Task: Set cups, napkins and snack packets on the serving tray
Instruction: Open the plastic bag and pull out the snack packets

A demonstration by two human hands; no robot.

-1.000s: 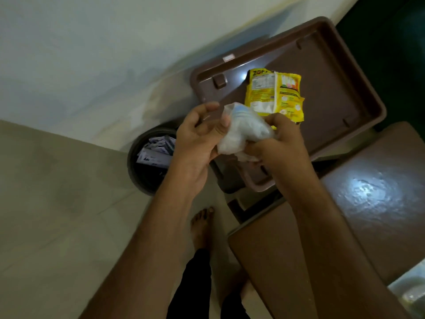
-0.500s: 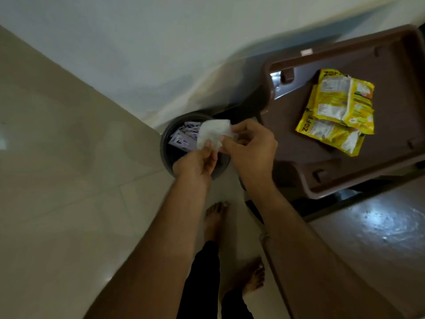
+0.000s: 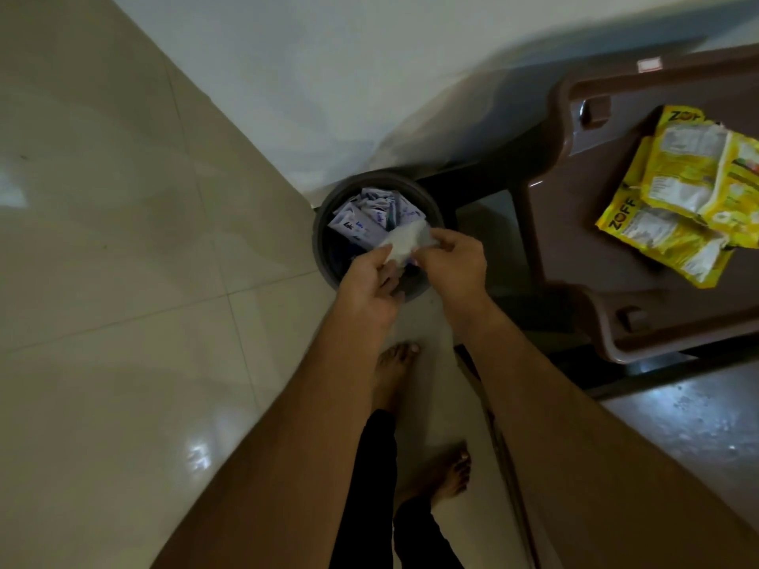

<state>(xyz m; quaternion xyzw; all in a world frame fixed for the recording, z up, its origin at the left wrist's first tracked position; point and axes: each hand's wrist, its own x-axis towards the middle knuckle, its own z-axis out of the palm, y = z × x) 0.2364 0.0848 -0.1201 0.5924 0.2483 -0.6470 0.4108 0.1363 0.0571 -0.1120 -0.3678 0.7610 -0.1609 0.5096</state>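
Observation:
My left hand [image 3: 369, 283] and my right hand [image 3: 449, 266] both pinch a crumpled white wrapper [image 3: 404, 242] directly over a round dark bin [image 3: 324, 223] on the floor. A brown plastic serving tray [image 3: 575, 248] sits at the right, raised above the floor. Two yellow snack packets [image 3: 681, 199] lie overlapping inside the tray. No cups or napkins show in this view.
The bin holds several white and blue empty sachets [image 3: 369, 215]. It stands against a pale wall [image 3: 328, 76] on glossy beige floor tiles [image 3: 123, 281]. My bare feet [image 3: 396, 363] are just below the bin. A dark brown glossy surface [image 3: 677, 445] fills the lower right.
Both hands carried the white wrapper left and down from above the tray to over the bin. My view swung left, so the tray and packets slid toward the right edge.

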